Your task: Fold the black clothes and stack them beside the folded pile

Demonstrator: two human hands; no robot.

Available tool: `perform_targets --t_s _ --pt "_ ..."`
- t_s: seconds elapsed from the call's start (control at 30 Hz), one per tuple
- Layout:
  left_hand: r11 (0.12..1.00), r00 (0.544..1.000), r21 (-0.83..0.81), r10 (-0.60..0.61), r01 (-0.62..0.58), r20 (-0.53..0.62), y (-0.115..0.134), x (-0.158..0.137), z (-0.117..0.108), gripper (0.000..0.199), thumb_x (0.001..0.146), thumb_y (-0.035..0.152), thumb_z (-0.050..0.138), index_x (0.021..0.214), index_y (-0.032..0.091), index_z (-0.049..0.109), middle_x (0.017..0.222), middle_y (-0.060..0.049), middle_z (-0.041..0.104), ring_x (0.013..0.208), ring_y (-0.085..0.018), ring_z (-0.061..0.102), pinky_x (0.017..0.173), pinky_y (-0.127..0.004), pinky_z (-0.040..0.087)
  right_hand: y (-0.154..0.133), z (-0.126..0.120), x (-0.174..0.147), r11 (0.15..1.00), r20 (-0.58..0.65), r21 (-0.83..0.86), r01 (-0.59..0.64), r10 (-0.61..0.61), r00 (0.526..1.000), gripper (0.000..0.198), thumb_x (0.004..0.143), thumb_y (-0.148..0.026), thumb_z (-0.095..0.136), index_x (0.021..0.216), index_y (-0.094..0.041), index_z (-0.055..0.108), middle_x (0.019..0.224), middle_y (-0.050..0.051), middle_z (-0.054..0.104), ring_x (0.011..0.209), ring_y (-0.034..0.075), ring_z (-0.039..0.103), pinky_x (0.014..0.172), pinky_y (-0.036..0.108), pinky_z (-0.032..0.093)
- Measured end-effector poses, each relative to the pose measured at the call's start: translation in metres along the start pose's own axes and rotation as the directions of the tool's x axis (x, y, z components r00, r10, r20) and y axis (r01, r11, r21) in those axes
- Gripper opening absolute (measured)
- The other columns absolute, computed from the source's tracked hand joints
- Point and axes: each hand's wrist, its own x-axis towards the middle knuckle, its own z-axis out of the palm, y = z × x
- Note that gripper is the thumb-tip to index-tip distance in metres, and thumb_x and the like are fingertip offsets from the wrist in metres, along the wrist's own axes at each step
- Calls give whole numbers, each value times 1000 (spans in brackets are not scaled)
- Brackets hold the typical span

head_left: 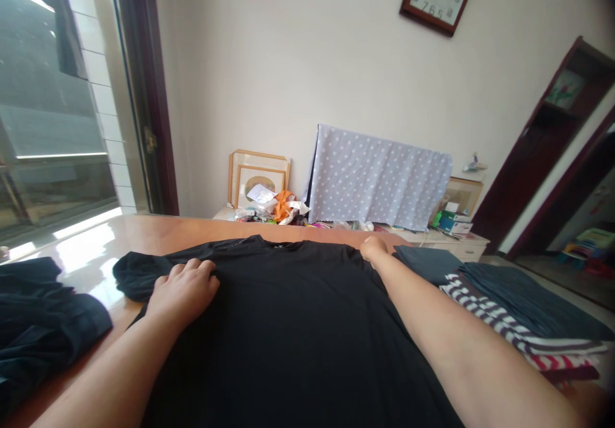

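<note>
A black T-shirt point(288, 332) lies spread on the table in front of me, its collar toward the far edge and its left sleeve bunched. My left hand point(185, 287) rests on the shirt near that sleeve, palm down, with the fingers slightly bent and a little apart. At the right shoulder of the shirt, my right hand point(375, 248) is closed on the cloth by the sleeve; its fingertips are hidden.
Dark crumpled clothes point(43, 325) lie on the left of the glossy wooden table point(163, 229). A stack of folded clothes point(519, 300) stands at the right. Beyond the table are a low cabinet point(473, 248) with clutter, picture frames point(259, 165) and a polka-dot cloth point(379, 175).
</note>
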Motion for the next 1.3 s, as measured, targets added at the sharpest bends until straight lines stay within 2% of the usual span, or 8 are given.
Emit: perform_targets --t_s 0.13,0.33,0.5,0.7,0.83,1.03,1.2,1.3 --pt "1000 1000 5 0 0 0 1 -1 -1 50 90 48 32 122 26 63 130 -13 59 118 -39 52 93 -59 41 -19 11 -2 989 -106 -147 -12 -4 994 43 86 -28 57 129 -21 61 119 16 68 112 30 64 90 36 49" --pt "1000 1000 18 11 -11 -10 1 -3 -1 49 91 47 31 121 26 63 127 -13 59 117 -38 52 91 -57 42 -72 58 -4 936 62 -243 256 -248 967 47 90 -30 54 137 -27 55 133 8 63 117 23 60 92 27 45" --pt "1000 1000 25 17 -16 -12 1 -4 -1 48 92 47 31 122 26 63 127 -13 60 117 -38 52 91 -55 42 -93 84 -25 859 192 -331 392 -345 919 28 84 -26 62 110 -26 69 116 7 67 105 23 62 84 29 44" --pt "1000 1000 21 5 -5 -31 2 -5 1 46 91 46 33 119 27 64 127 -13 60 116 -37 53 91 -55 41 -82 82 -60 772 219 -339 538 -491 843 20 88 -23 53 97 -24 70 117 7 63 111 22 57 88 30 39" --pt "1000 999 16 2 -2 -45 3 -5 3 45 90 46 33 118 28 64 126 -13 61 116 -37 53 90 -54 41 -76 80 -57 797 231 -302 524 -472 851 21 90 -32 52 91 -23 71 106 5 69 98 20 62 81 27 41" --pt "1000 999 14 -2 3 -34 4 -5 1 46 91 46 33 120 27 63 127 -13 60 115 -37 52 90 -54 41 -83 95 -26 901 161 -225 372 -342 926 44 90 -44 51 127 -21 62 126 11 67 110 24 63 87 30 45" --pt "1000 999 25 -4 5 -37 5 -6 0 46 91 46 33 119 28 63 126 -12 61 115 -37 53 90 -54 41 -90 108 -16 938 210 -135 319 -287 935 27 75 -37 68 98 -24 75 99 5 76 90 23 69 78 29 48" --pt "999 999 34 1 0 -43 4 -5 1 45 90 46 33 118 28 64 124 -12 61 114 -37 53 89 -54 42 -91 114 -12 952 156 -73 298 -285 946 26 78 -32 62 101 -26 74 99 3 76 91 21 69 79 28 49"
